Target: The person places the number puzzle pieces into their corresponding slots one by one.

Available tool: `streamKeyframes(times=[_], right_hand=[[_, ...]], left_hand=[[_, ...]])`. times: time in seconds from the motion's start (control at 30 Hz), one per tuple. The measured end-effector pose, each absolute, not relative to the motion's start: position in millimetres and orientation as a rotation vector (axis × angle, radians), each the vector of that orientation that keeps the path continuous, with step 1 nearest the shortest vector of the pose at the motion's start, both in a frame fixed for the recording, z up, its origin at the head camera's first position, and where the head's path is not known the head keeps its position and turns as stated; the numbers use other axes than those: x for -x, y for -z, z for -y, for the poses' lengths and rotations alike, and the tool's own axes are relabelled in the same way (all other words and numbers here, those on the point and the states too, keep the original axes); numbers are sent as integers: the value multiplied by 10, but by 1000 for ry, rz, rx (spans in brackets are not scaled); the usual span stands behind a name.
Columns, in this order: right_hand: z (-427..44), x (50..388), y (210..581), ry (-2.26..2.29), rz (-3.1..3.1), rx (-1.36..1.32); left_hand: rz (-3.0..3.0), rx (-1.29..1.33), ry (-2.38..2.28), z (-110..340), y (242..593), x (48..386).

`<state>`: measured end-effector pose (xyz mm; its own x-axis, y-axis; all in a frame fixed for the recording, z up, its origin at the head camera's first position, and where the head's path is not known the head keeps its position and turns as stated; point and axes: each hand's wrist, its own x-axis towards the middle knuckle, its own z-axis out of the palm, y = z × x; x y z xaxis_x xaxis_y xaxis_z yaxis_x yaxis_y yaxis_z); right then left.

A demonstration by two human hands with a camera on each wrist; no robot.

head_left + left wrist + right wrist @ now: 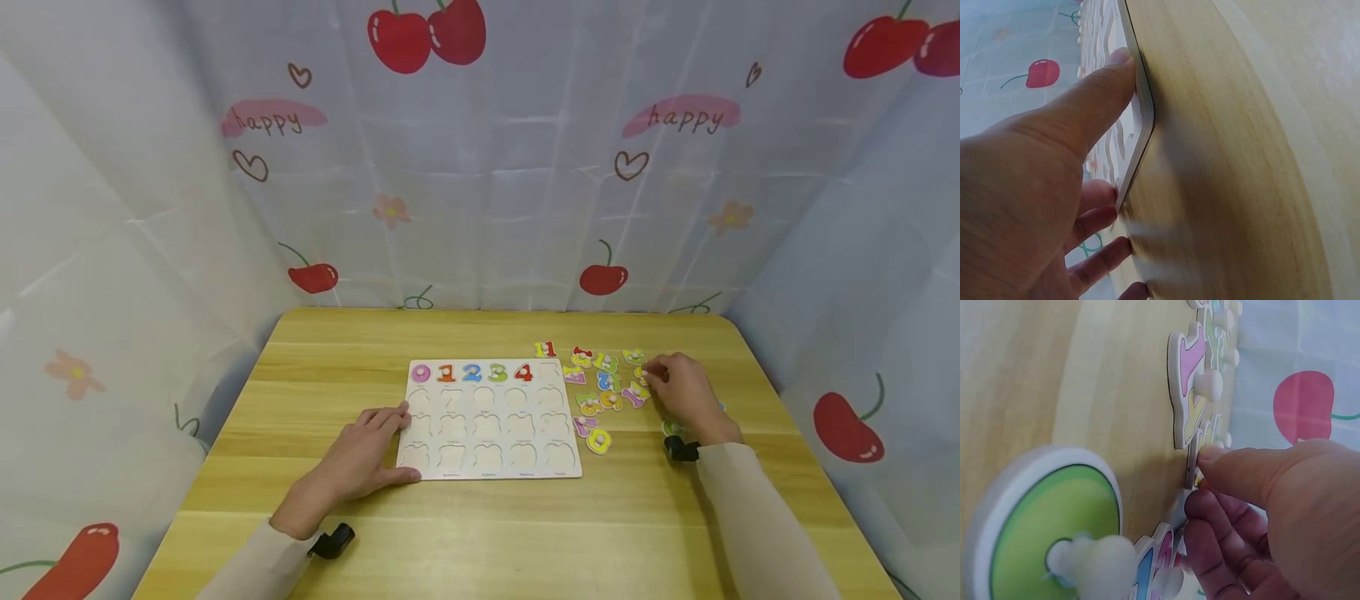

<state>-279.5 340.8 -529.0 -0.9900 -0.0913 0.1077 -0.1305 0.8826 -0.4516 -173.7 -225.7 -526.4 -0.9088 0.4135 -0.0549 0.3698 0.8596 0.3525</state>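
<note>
A white number puzzle board (467, 402) lies on the table, with 0, 1, 2, 3 and 4 seated along its top row. My left hand (358, 454) rests at its left side, fingers spread. In the left wrist view the thumb (1094, 94) presses on the board's near corner while the fingertips touch its edge and the tabletop. Right of the board, my right hand (686, 396) pinches a small yellow number piece (641, 372) by its knob; its numeral is mostly hidden. Beside it lies a purple-and-yellow number piece (1188, 369) with a white knob.
Several loose number pieces lie right of the board, among them a red-and-yellow 11 (546, 350) and a yellow piece (598, 441). A round green piece (1085, 500) sits below the right wrist. Cherry-print curtains (480, 208) surround the wooden table (480, 533).
</note>
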Motion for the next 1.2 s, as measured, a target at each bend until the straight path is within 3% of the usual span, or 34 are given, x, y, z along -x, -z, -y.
streamKeyframes(times=[0.67,1.2], right_hand=[[-3143,2758,5166,-951,2747,-105],[-2497,2864,5196,-1053,2797,-324]], left_hand=[[-2920,-622,-487,2254,5265,1735],[-2920,-628,-498,2244,5296,1732]])
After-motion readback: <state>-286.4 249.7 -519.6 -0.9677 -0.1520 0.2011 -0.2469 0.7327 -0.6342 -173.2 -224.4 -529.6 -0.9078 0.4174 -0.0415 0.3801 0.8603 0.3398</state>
